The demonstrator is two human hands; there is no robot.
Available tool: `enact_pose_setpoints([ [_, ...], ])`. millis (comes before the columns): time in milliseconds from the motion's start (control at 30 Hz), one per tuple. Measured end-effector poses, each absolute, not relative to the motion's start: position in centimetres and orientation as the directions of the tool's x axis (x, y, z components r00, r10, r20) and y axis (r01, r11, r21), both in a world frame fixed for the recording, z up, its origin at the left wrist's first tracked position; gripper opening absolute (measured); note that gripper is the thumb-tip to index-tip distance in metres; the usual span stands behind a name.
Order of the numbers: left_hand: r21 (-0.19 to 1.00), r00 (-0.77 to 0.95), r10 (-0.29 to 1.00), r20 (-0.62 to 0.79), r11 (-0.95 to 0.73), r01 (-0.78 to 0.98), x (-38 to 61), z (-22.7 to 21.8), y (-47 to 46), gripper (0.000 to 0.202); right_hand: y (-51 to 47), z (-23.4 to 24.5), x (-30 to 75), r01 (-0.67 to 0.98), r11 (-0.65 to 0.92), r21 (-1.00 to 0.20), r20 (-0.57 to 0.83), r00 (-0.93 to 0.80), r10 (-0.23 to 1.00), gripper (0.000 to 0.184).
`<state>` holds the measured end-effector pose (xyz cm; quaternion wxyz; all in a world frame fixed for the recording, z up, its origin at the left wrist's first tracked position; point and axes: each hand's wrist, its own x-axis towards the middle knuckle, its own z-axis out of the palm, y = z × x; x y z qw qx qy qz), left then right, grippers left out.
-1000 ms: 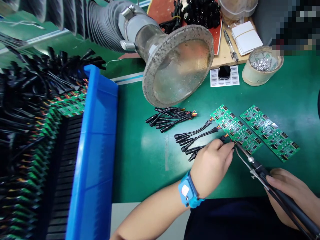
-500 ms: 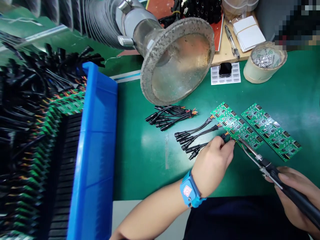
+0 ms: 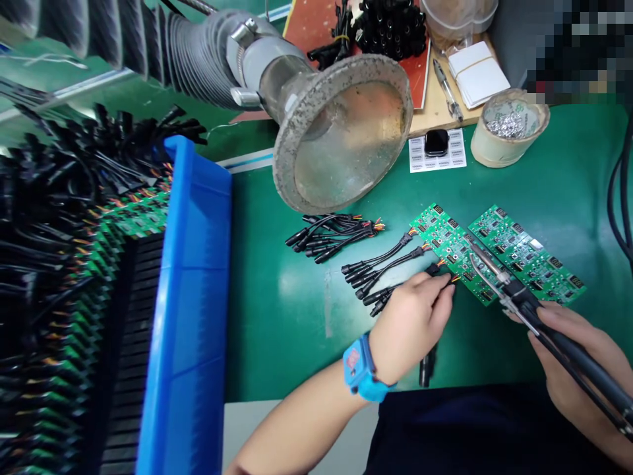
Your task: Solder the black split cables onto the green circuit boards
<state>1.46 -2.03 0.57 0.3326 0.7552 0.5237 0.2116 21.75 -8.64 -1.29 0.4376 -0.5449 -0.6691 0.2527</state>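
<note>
My left hand, with a blue strap on its wrist, is closed in a pinch on a short black cable. The cable's coloured wire ends poke out by the fingertips at the edge of a green circuit board; its black plug end hangs below the palm. Two more cable pairs join the same board's left edge. My right hand grips a soldering iron with a thin feed tube along it. The iron's tip is over the board; contact cannot be made out.
A second circuit board lies to the right. Loose cables lie left of the boards, below a fume extractor hood. A blue bin holds several wired boards. Behind are a tape roll with metal bits and a sticker sheet.
The soldering iron's tip has moved up the board, away from my left fingers. My left hand has drawn slightly back, and the cable's plug end now shows below it. The view has shifted slightly.
</note>
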Motion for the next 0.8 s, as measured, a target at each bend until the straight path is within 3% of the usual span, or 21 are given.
enact_pose_setpoints([
  [67,0.815,0.347,0.931,-0.113,-0.113,0.568,1.2,0.6,-1.7,0.023,-7.6,-0.9,20.5,0.494,0.271,-0.826,0.354,0.079,0.932,0.032],
  [167,0.829,0.330,0.927,-0.178,-0.039,0.558,0.9,0.7,-1.3,0.021,-6.7,-0.8,19.5,0.540,0.227,-0.810,0.350,0.135,0.927,0.028],
  [300,0.684,0.366,0.928,-0.071,-0.222,0.695,0.8,0.8,-1.4,0.014,-6.9,-1.4,19.8,0.549,0.236,-0.802,0.368,0.142,0.919,0.032],
  [400,0.525,0.376,0.924,-0.072,-0.286,0.802,1.1,0.8,-1.6,0.019,-7.2,-1.7,20.1,0.496,0.262,-0.828,0.344,0.081,0.935,0.036],
  [567,0.317,0.457,0.889,0.007,-0.436,0.842,1.4,0.2,-1.7,0.021,-7.1,-1.8,20.2,0.482,0.271,-0.833,0.318,0.016,0.948,0.039],
  [800,0.314,0.491,0.864,0.112,-0.500,0.807,1.3,-0.3,-1.0,0.023,-6.9,-2.0,19.8,0.496,0.289,-0.819,0.352,0.035,0.936,0.032],
])
